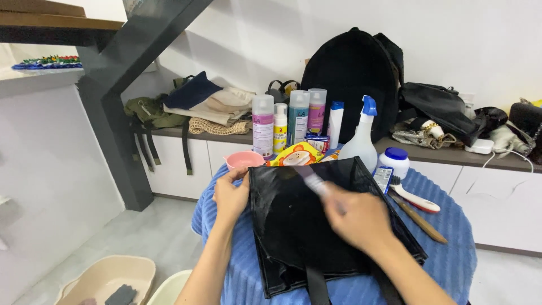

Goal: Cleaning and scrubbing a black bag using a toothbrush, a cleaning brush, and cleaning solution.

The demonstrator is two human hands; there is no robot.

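Observation:
A black glossy bag (293, 226) lies flat on a round table draped in a blue ribbed towel (451, 254). My left hand (230, 195) grips the bag's upper left edge. My right hand (358, 217) is over the bag's middle, shut on a small brush (312, 181) whose blurred bristle end points up-left across the black surface.
Behind the bag stand several spray cans (263, 124), a white spray bottle with blue trigger (361, 141), a white jar with blue lid (394, 161), a pink bowl (244, 160) and a yellow wipes pack (296, 154). Two brushes (418, 206) lie at right. Beige basins (107, 279) sit on the floor.

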